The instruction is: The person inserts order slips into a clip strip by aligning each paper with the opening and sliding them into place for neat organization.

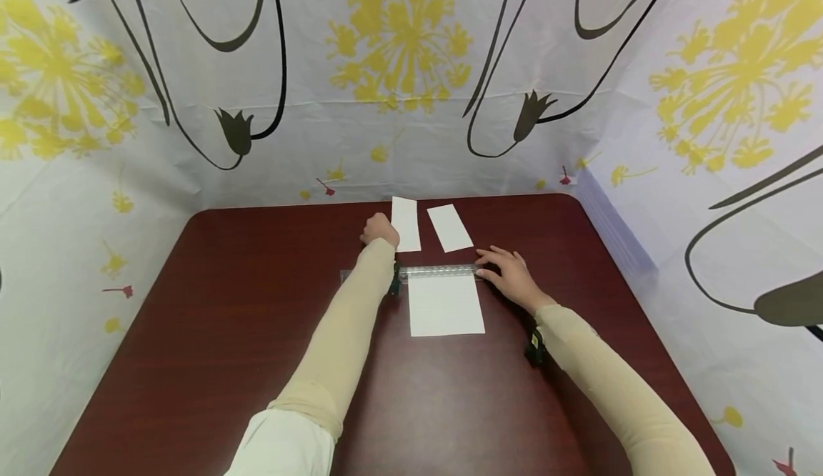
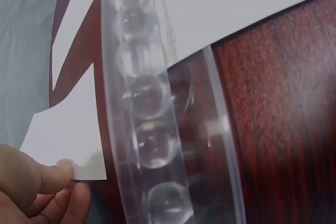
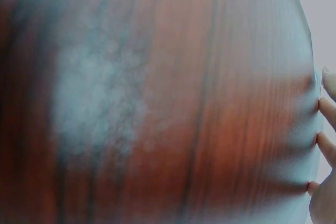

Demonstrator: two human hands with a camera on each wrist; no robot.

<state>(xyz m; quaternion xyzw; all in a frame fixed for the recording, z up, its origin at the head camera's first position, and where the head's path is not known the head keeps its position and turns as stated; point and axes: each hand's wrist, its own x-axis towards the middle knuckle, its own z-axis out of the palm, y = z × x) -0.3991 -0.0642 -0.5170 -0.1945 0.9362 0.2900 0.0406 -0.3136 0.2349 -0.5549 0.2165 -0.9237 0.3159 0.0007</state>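
My left hand (image 1: 381, 230) pinches the near left corner of a white paper strip (image 1: 405, 226), the thumb on top and fingers curled beneath in the left wrist view. A second white paper strip (image 1: 450, 228) lies tilted to its right. Below them, a clear ruler (image 1: 440, 271) with a row of round bumps (image 2: 146, 96) lies across the far edge of a larger white sheet (image 1: 446, 306). The left forearm hides part of the ruler's left side. At its right end is my right hand (image 1: 511, 277), fingers spread, with fingertips (image 3: 321, 139) down on the table in the right wrist view.
The dark red wooden table (image 1: 257, 333) has rounded far corners. Behind it and on both sides hangs a white floral cloth (image 1: 411, 147). Wrist cameras are strapped under both wrists, the right one (image 1: 534, 348) close over the tabletop.
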